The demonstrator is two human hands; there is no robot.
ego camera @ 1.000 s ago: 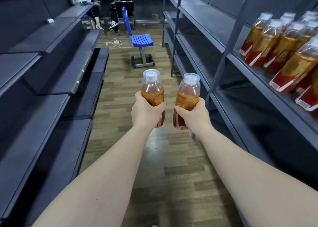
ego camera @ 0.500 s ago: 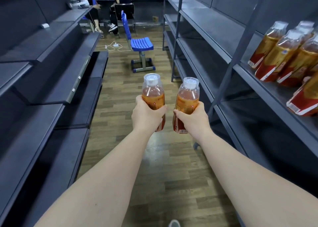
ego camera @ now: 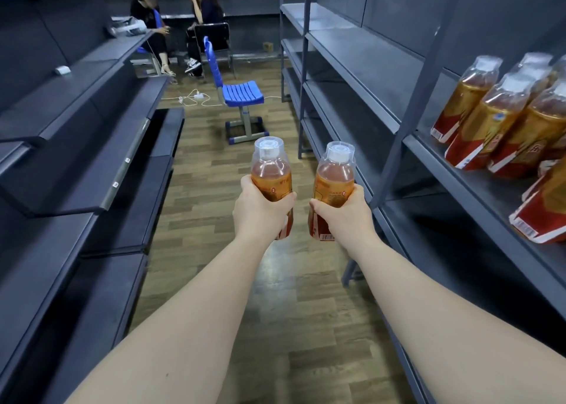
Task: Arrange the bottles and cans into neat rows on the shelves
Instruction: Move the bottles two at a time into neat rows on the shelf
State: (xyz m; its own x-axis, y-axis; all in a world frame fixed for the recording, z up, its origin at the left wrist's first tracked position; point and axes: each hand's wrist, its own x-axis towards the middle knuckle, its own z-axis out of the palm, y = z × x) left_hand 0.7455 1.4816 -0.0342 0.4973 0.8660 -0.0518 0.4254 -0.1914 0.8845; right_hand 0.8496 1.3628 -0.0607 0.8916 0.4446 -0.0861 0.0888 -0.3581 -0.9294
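I hold two upright tea bottles out in front of me over the aisle floor. My left hand (ego camera: 258,212) grips the left bottle (ego camera: 271,170) around its orange label. My right hand (ego camera: 344,215) grips the right bottle (ego camera: 335,173) the same way. Both bottles have clear caps and amber drink, and they stand side by side a little apart. On the right shelf (ego camera: 477,186), at about head height, several matching bottles (ego camera: 490,118) with red and gold labels stand in rows.
Dark grey shelving (ego camera: 92,158) lines the left side of the aisle, and more runs along the right. A blue chair (ego camera: 242,94) stands in the aisle ahead, with a white cable (ego camera: 196,95) on the wooden floor. Two people sit at the far end.
The view has shifted so the shelved bottles sit further right and lower in frame. Both hands keep their bottles, now slightly lower in the picture.
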